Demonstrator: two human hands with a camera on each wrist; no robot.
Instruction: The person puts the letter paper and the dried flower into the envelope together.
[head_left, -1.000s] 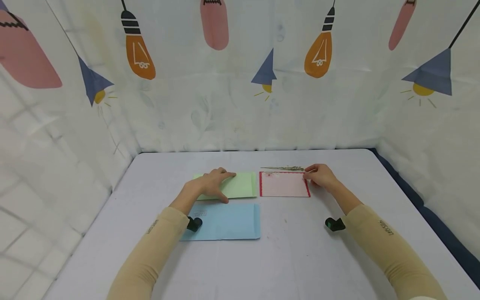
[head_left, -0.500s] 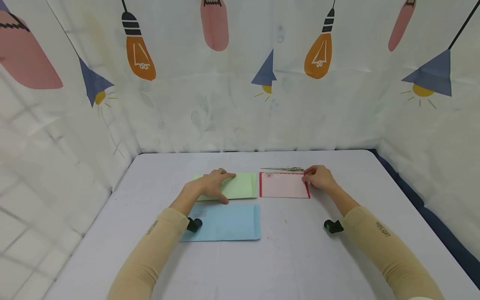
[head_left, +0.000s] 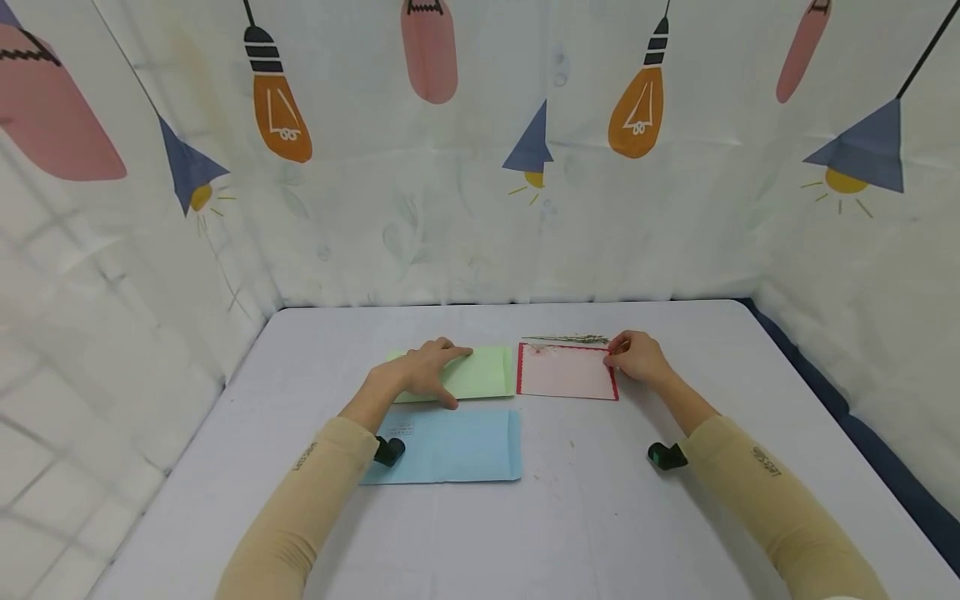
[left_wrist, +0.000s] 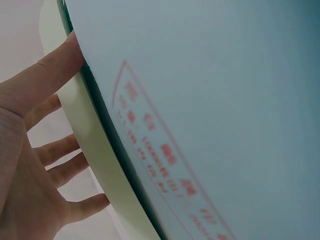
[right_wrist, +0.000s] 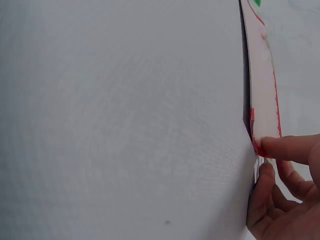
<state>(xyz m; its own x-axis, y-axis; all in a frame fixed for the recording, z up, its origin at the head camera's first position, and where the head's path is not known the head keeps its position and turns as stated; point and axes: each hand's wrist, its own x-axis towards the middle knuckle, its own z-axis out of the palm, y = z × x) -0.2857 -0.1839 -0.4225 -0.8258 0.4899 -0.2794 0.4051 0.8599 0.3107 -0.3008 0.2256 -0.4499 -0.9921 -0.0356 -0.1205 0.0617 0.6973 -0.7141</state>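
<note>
My left hand lies with fingers spread across a light green envelope, its thumb reaching down to the front edge. In front of that is a light blue envelope; the left wrist view shows red print on it. A pink card with a red border lies right of the green envelope. Its right edge is pinched by my right hand; in the right wrist view the thumb sits on the card's corner and the other fingers curl beside it. A thin dried sprig lies behind the card.
A white cloth covers the table. Behind and at the sides hangs a white curtain printed with lamps and bulbs. Dark fabric shows along the right edge. A small black wrist camera hangs below the right wrist.
My right hand has shifted slightly left and nearer. The pink card has moved a little left toward the green envelope, its right side turned slightly nearer. My left hand stays in place.
</note>
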